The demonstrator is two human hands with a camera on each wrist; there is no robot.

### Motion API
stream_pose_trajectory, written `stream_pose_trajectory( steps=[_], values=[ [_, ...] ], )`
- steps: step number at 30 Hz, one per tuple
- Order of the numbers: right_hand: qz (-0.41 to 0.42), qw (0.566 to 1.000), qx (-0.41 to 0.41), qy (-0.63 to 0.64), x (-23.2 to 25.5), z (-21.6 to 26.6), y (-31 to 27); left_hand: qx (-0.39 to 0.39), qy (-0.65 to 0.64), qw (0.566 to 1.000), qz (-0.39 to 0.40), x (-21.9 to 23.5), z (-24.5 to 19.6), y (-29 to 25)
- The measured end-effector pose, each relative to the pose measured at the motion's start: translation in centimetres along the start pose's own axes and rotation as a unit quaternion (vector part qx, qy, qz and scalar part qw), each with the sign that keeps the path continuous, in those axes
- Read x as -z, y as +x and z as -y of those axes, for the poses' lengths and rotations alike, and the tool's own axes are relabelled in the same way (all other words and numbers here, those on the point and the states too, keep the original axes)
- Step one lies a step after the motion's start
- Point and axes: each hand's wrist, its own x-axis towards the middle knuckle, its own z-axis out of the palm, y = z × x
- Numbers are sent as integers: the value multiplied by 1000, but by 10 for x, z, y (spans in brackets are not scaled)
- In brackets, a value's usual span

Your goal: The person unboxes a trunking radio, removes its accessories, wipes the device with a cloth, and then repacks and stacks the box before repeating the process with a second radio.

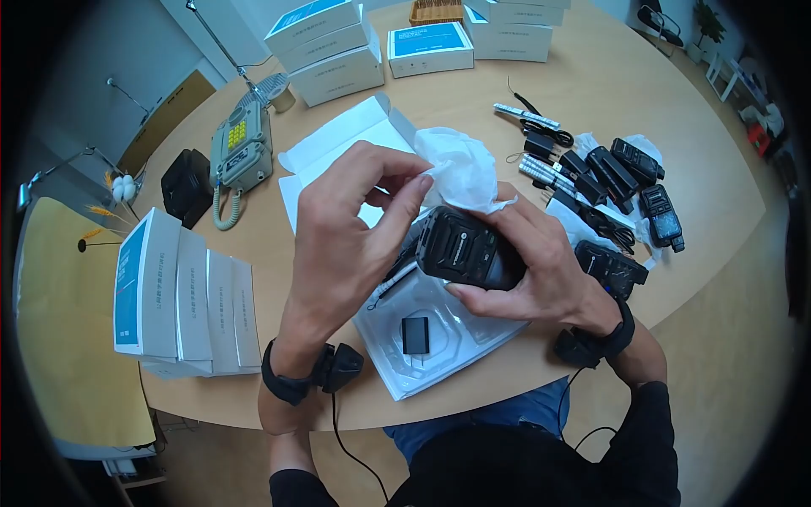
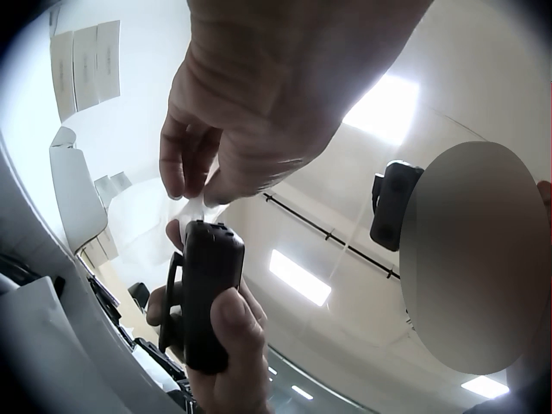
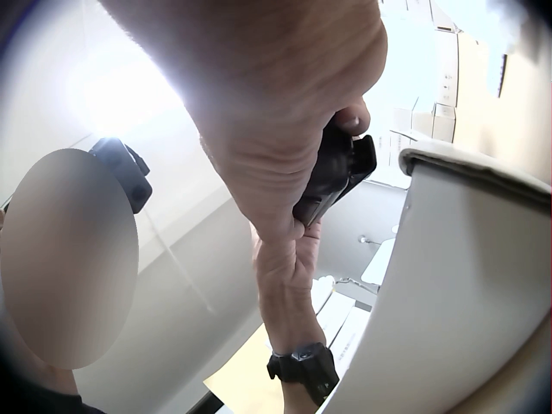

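My right hand point(image 1: 545, 266) grips a black two-way radio point(image 1: 456, 247), its thumb along the near side and its fingers around the far side. Thin white wrapping point(image 1: 460, 167) bunches up at the radio's far end. Between thumb and fingertips, my left hand point(image 1: 346, 211) pinches the edge of that wrapping. In the left wrist view the radio point(image 2: 211, 289) stands upright just below the left fingertips. Underneath the hands lies a clear plastic tray point(image 1: 460, 355) with a small black power adapter point(image 1: 415, 335) in it. An opened white box point(image 1: 338, 144) sits behind the left hand, which partly hides it.
White boxes point(image 1: 152, 287) stand in a row at the left, with more boxes point(image 1: 431, 49) at the back. A desk telephone point(image 1: 242, 148) and black case point(image 1: 186, 188) are far left. Several radios point(image 1: 661, 218), chargers, cables and wrapping lie at the right.
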Motion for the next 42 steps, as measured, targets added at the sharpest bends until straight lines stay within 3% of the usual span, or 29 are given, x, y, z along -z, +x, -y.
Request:
stream_pose_trajectory(
  steps=[3,5,7,12,14,17,19,21,25,28,33,36,38,39,42],
  values=[
    [-6,1000,-5,4,-2,-5,0,-12,2,1000,-4,-6,0,-1],
    [-14,1000,-3,9,-2,-4,1,83,-114,988,-55,-7,-3,-3],
    [-25,986,-99,128,-3,1,2,85,-149,983,-66,-10,-1,-3],
    [-23,971,-137,194,-1,4,0,91,-190,972,-106,-15,-1,0],
    [-41,975,-100,193,-3,0,-4,-9,-20,999,-37,-11,8,-4],
    [-80,950,-143,267,-6,3,-3,-19,-58,997,-53,-17,6,-3],
    [-72,954,-145,252,-3,4,-3,2,-73,996,-48,-17,-2,-5],
    [-86,899,-204,379,-2,9,0,22,-86,995,-44,-17,-3,-5],
    [-39,894,-190,403,3,9,2,-30,-61,997,-26,-12,0,-6],
    [7,913,-206,353,10,5,-2,-48,-47,997,-25,-8,-5,-5],
    [-25,893,-238,380,11,6,3,-58,-27,997,-36,-8,-10,-6],
    [-63,927,-181,322,7,5,4,-102,62,992,-41,-8,-14,-8],
    [-42,934,-195,296,14,9,6,-213,168,961,-52,-8,-14,-13],
    [-21,939,-210,272,17,12,7,-208,168,962,-55,-10,-15,-16],
    [-11,966,-155,205,7,10,5,-272,289,918,0,-15,-23,-32]
  ],
)
